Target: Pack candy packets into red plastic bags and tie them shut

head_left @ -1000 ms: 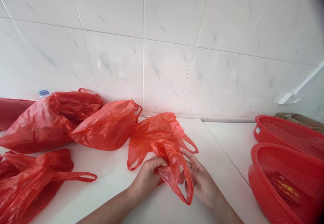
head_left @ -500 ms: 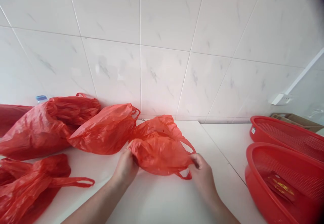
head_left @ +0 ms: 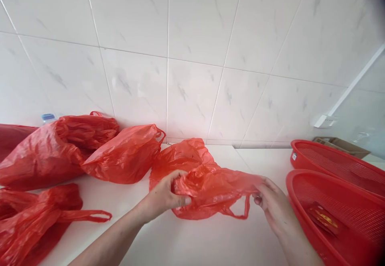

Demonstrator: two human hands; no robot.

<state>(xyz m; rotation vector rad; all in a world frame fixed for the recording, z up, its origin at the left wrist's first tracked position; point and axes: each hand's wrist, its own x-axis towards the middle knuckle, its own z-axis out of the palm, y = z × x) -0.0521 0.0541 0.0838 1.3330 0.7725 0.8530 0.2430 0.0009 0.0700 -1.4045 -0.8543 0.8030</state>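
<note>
A red plastic carrier bag (head_left: 213,189) stretches above the white tabletop (head_left: 192,242), short of its back edge; the left hand (head_left: 164,195) clasps one end, the right hand (head_left: 275,202) pinches the other. In the nearer red basket (head_left: 296,183), a packet (head_left: 325,218) bears yellow lettering I cannot read.

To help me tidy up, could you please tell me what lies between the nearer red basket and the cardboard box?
The farther red basket lies there, as the head view shows.
</note>
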